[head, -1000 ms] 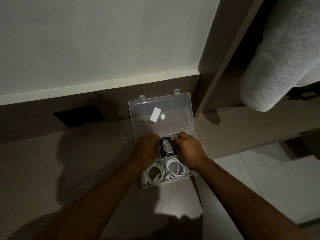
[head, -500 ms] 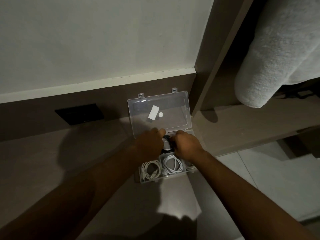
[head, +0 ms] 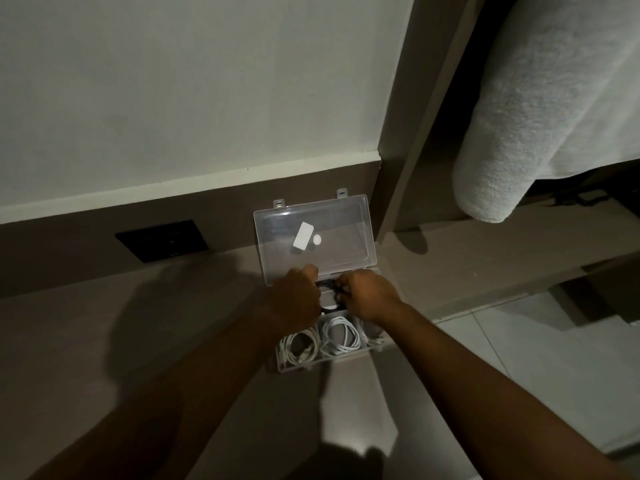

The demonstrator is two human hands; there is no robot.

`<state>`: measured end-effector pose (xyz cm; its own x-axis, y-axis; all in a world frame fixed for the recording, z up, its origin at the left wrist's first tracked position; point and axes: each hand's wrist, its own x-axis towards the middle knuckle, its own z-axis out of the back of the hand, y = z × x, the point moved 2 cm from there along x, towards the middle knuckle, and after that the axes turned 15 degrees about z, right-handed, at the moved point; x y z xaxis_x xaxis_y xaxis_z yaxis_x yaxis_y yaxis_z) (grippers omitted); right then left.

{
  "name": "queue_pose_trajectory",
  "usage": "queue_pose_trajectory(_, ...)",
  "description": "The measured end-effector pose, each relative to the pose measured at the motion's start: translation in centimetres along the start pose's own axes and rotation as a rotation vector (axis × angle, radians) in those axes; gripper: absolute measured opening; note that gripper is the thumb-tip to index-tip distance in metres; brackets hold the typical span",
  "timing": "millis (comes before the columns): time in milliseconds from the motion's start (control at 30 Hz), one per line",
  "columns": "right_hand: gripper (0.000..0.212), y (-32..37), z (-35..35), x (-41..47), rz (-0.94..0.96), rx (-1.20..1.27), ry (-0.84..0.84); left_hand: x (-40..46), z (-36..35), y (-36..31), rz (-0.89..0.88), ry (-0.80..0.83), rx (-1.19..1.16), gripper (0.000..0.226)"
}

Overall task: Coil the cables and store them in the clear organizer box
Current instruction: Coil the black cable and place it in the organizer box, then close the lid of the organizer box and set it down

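The clear organizer box [head: 294, 367] lies open on the brown desk, its lid [head: 343, 233] leaning back against the wall panel. Two coiled white cables fill the near compartments, one at the left [head: 300, 345] and one in the middle [head: 340, 336]. A coiled black cable [head: 327, 289] sits in a far compartment. My left hand [head: 294, 299] and my right hand [head: 369, 295] both pinch this black coil from either side, pressing it down into the box. Most of the coil is hidden under my fingers.
A black socket plate [head: 162, 240] is set in the brown wall panel at the left. A rolled grey towel [head: 540, 109] hangs over a shelf at the right. The desk edge drops to a pale tiled floor [head: 540, 368] at the right.
Both hands have shifted a little farther into the box, closing over the black coil. The view has tilted slightly; the white coils have not moved.
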<state>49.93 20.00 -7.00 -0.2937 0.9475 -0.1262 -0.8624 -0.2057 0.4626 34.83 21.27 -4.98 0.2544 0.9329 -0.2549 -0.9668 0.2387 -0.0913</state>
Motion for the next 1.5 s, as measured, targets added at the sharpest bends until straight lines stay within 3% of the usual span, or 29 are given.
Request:
queue_pose_trajectory(167, 0.016, 1.5, 1.4, -1.9, 0.025, 0.086, -0.192, -1.3, 0.0, 1.1, -0.11, -0.125, -0.173, 0.021)
queue_pose_trajectory(233, 0.015, 3.2, 2.0, -3.2, 0.06, 0.28, -0.263, -1.8, 0.4, 1.6, -0.116, -0.209, -0.241, 0.023)
queue_pose_trajectory(333, 0.016, 6.1, 2.7, -5.4, 0.183, 0.649, -0.098, -3.0, 0.8, 2.6, -0.118, -0.241, -0.366, 0.016)
queue_pose_trajectory(400, 0.015, 7.4, 2.5, -6.3, 0.311, 0.537, 0.077, -3.9, 0.5, 3.2, -0.111, -0.227, -0.39, 0.014)
queue_pose_trajectory(467, 0.009, 7.8, 2.0, -6.5, 0.375, 0.345, 0.123, -5.0, -0.1, 3.5, -0.109, -0.208, -0.426, 0.017)
queue_pose_trajectory(700, 0.008, 4.2, 0.4, -6.5, 0.097, 0.244, -0.064, -8.3, -2.5, 2.9, -0.107, -0.084, -0.609, 0.02)
queue_pose_trajectory(867, 0.011, 3.3, -1.0, -6.4, -0.054, 0.091, -0.143, -9.0, -3.0, 1.3, -0.081, -0.145, -0.666, 0.021)
queue_pose_trajectory(1000, 0.016, 3.9, -1.9, -5.4, -0.019, -0.123, -0.12, -8.7, -3.9, 0.3, -0.124, -0.035, -0.56, 0.013)
queue_pose_trajectory(1133, 0.019, 3.7, -2.9, -5.7, -0.002, -0.198, -0.165, -7.7, -4.7, -0.1, -0.132, -0.082, -0.284, 0.037)
queue_pose_trajectory(1267, 0.019, 3.1, -2.7, -5.2, -0.049, -0.084, -0.165, -7.2, -4.6, -0.2, -0.063, -0.067, -0.121, 0.044)
queue_pose_trajectory(1367, 0.012, 1.9, -1.3, -4.2, -0.133, 0.299, -0.108, -6.2, -4.3, -0.7, -0.031, 0.007, -0.101, 0.043)
queue_pose_trajectory(1433, 0.01, 0.6, 0.3, -3.8, -0.114, 0.378, -0.161, -5.9, -4.0, -1.3, -0.033, 0.056, -0.097, 0.037)
queue_pose_trajectory(1500, 0.007, -1.0, 2.5, -3.0, -0.113, 0.3, -0.302, -5.7, -3.8, -1.6, 0.034, 0.039, -0.066, 0.027)
